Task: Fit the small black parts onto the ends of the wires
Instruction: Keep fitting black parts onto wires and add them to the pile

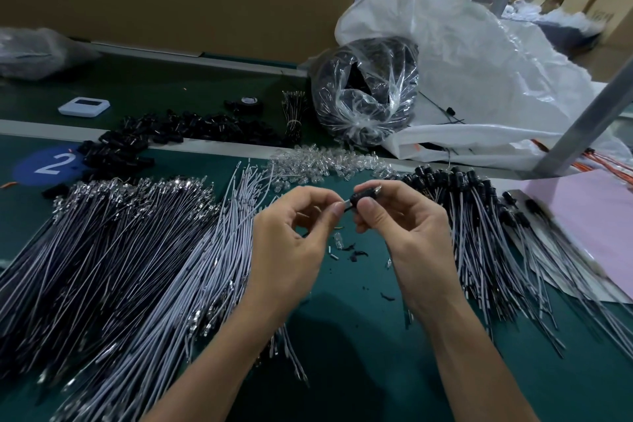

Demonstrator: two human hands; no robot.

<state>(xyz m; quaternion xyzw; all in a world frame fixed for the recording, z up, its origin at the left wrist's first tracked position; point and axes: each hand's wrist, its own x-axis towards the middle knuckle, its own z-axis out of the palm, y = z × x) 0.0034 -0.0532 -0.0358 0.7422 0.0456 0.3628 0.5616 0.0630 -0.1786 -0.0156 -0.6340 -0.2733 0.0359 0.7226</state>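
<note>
Fingertips [368,208] of the right hand [404,229] pinch a small black plastic part [359,198] between thumb and forefinger, a little right of the frame's centre, above the dark green table mat [342,336]. From my remote seat I see the left hand [294,243] just beside it. Its thumb and forefinger are closed on a pale tip [346,205] at the part's left end, and I cannot tell whether this is a wire's terminal. The other left fingers are loosely curled. A broad heap of grey insulated wires with bare metal terminals [120,250] fills the lower left of the frame and runs under the left forearm. At the right lies a fan of grey wires already capped with black parts [479,216], partly over a pink sheet [589,216]. A pile of loose black plastic parts [178,134] sits at the upper left, near a blue round sticker marked 2 [51,164]. Small clear plastic pieces [325,161] lie scattered just above the hands. Higher up, a clear plastic bag of black items [366,89] rests against a large white sack [479,55]. A few black scraps [358,253] lie on the mat below the hands.
</note>
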